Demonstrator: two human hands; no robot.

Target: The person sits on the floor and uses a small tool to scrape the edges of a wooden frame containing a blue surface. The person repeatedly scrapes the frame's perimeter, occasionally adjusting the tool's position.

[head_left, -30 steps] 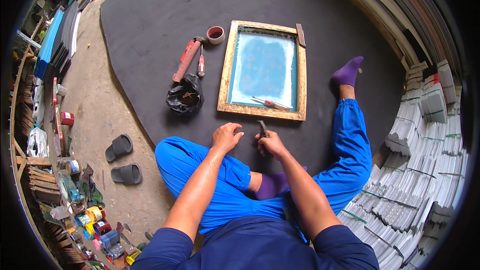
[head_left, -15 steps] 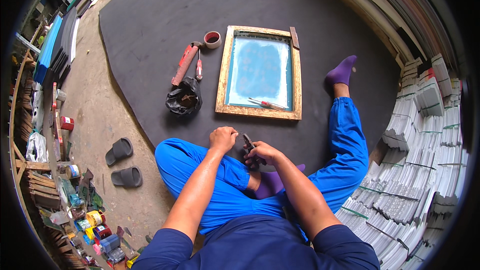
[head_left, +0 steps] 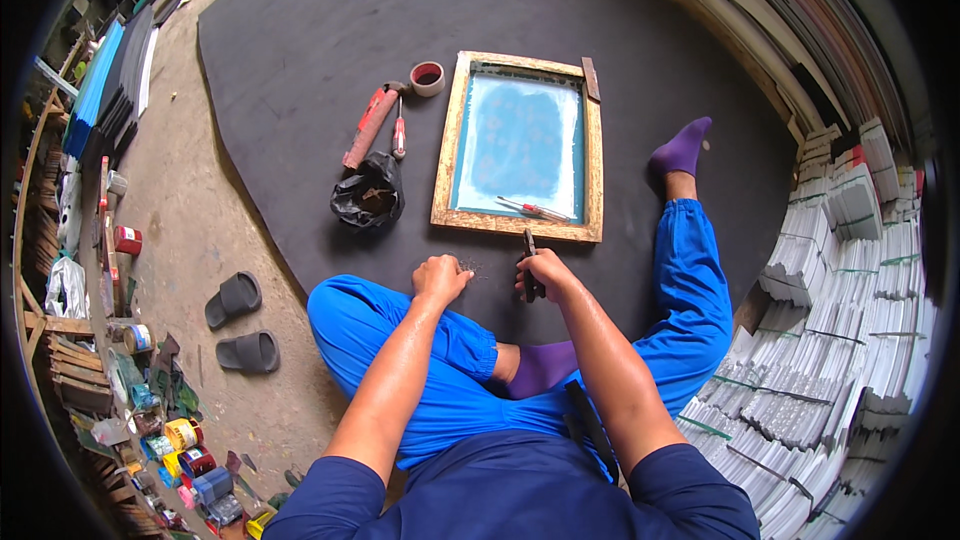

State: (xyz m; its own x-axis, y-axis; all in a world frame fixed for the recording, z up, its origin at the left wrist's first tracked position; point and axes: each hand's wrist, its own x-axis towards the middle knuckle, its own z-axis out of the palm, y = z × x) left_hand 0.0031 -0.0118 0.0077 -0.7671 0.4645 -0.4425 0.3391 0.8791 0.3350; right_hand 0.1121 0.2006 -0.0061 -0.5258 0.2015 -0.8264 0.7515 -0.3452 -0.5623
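My right hand [head_left: 550, 274] is wrapped round a pair of dark pliers [head_left: 529, 241], whose jaws point up to the lower edge of a wooden screen-printing frame [head_left: 445, 160]. The frame lies flat, with a blue and whitish mesh [head_left: 515, 135] inside it. A screwdriver [head_left: 536, 208] rests on the lower part of the mesh. To the left, my left hand [head_left: 440, 280] is closed low over the mat; whatever its fingers hold is hidden or too small to name. Beside those fingers, a scatter of tiny metal bits [head_left: 480, 268] lies on the mat.
Left of the frame lie a hammer [head_left: 372, 128], another screwdriver [head_left: 399, 135], a tape roll [head_left: 427, 79] and a black plastic bag [head_left: 368, 194]. Black sandals [head_left: 240, 325] stand on the concrete. Bundled paper stacks [head_left: 800, 380] line the right side; paint cans [head_left: 185, 434] crowd the lower left.
My right hand and the pliers have moved forward and right, up to the frame's lower edge. The left hand has shifted slightly left, and the scatter of metal bits shows more plainly.
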